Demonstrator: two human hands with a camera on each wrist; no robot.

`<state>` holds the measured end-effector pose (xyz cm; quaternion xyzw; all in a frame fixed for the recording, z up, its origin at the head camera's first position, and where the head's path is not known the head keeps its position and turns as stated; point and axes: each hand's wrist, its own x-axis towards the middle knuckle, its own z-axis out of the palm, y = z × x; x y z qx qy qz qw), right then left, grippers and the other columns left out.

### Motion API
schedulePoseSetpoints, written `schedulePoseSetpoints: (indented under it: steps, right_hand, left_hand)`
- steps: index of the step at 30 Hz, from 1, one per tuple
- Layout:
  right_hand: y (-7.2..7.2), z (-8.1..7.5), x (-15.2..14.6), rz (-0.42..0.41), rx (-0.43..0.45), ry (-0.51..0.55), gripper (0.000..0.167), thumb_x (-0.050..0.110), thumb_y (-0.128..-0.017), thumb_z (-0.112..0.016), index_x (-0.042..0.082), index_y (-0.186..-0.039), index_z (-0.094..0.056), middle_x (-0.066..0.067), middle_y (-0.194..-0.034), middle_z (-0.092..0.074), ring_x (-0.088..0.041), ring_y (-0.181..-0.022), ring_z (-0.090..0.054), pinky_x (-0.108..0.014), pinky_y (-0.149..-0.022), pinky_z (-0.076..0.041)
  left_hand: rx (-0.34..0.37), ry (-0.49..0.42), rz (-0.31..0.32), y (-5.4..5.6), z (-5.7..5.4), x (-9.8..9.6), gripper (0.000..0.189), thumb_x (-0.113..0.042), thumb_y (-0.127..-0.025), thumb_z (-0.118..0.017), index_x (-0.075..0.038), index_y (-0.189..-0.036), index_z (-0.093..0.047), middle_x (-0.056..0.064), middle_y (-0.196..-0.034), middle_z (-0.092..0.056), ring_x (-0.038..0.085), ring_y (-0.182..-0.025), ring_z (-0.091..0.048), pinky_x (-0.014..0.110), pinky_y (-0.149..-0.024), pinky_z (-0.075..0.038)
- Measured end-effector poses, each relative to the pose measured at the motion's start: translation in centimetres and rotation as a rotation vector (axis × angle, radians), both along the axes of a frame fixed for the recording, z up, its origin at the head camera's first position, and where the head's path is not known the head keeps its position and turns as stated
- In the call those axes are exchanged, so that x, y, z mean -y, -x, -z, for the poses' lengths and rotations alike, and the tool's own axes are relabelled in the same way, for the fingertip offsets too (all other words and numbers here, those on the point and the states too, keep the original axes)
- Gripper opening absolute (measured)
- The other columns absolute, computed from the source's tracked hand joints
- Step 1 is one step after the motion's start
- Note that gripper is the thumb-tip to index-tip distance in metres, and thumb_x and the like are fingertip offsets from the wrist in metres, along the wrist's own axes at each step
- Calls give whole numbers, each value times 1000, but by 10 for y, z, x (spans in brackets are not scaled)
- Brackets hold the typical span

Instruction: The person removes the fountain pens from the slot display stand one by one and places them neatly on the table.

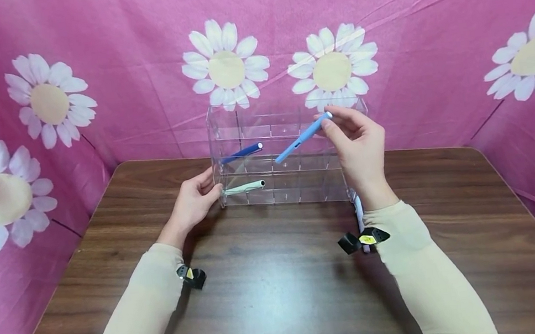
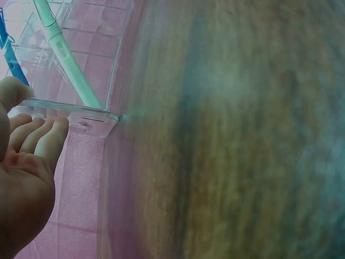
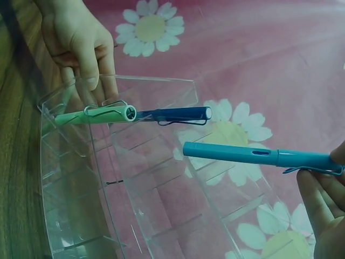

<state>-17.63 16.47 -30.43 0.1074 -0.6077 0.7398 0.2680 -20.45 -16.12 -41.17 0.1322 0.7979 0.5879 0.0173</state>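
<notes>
A clear acrylic pen rack (image 1: 296, 194) with several tiers and dividers stands on the table. My left hand (image 1: 196, 201) holds its left side panel, thumb on one face and fingers on the other. Between the thumb and fingers of my right hand (image 1: 360, 144), one end of a light blue pen (image 1: 300, 139) is pinched. The pen slants down to the left, in front of the upper tiers. In the rack's left end lie a dark blue pen (image 1: 244, 152) and, lower down, a mint green pen (image 1: 245, 187). The right wrist view shows metal clips on all three pens.
A pale lavender pen (image 1: 359, 211) lies beside the rack's right end, partly hidden by the right wrist and its black camera band (image 1: 364, 240). The brown wooden table (image 1: 264, 301) reaches back to a pink curtain (image 1: 148, 92) printed with white daisies.
</notes>
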Motion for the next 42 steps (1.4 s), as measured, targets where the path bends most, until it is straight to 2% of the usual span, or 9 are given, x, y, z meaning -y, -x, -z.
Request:
schedulePoseSetpoints:
  steps: [6, 11, 16, 22, 31, 39, 42]
  right_hand:
    - [-4, 1, -9, 28, 22, -34, 24, -8, -96, -72, -7, -120, -78, 0, -95, -85, -9, -83, -79, -28, -85, -69]
    - [-7, 1, -17, 45, 33, -60, 23, -7, -97, -73, -1, -118, -80, 0, -95, -85, -9, -82, -80, -27, -83, -69]
    - [-9, 3, -22, 46, 51, -64, 23, -8, -97, -73, 2, -116, -81, 2, -93, -85, -8, -81, -80, -26, -81, -69]
    - [-12, 7, -28, 59, 87, -95, 22, -7, -96, -75, -4, -117, -80, 6, -89, -84, -6, -76, -79, -26, -79, -70]
    - [-20, 11, -40, 122, 134, -159, 28, -1, -96, -78, -11, -121, -76, 12, -84, -81, 0, -74, -74, -17, -75, -65]
    - [-26, 15, -50, 140, 185, -201, 27, 3, -96, -80, -8, -120, -78, 12, -86, -82, -3, -75, -74, -16, -72, -63]
    - [-28, 17, -55, 154, 208, -233, 26, 6, -96, -81, -4, -120, -80, 12, -84, -81, -3, -74, -74, -16, -67, -60]
  left_hand:
    - [15, 4, -6, -2, 0, 0, 55, 2, -104, -62, 10, -156, -47, 33, -149, -57, 44, -140, -58, 8, -101, -53]
    - [11, 2, -1, 0, 1, 0, 55, 2, -104, -62, 9, -156, -47, 32, -150, -57, 43, -141, -58, 9, -103, -53]
    - [15, 7, -8, 2, 2, 1, 54, 1, -104, -62, 8, -156, -48, 30, -150, -58, 42, -141, -58, 5, -101, -52]
    - [13, 1, -13, 2, 2, 3, 54, 2, -104, -62, 8, -156, -48, 30, -151, -58, 41, -141, -58, 4, -100, -51]
    - [26, 38, -26, -2, 0, 4, 55, -2, -105, -64, 5, -157, -49, 28, -151, -58, 37, -142, -58, 9, -106, -50]
    - [13, 37, -19, -1, 0, 3, 55, -1, -105, -63, 6, -157, -49, 29, -149, -59, 39, -140, -59, 7, -103, -51]
    - [11, 36, -13, 0, 1, 2, 55, -1, -105, -63, 7, -157, -48, 30, -150, -58, 40, -141, -59, 9, -106, -51]
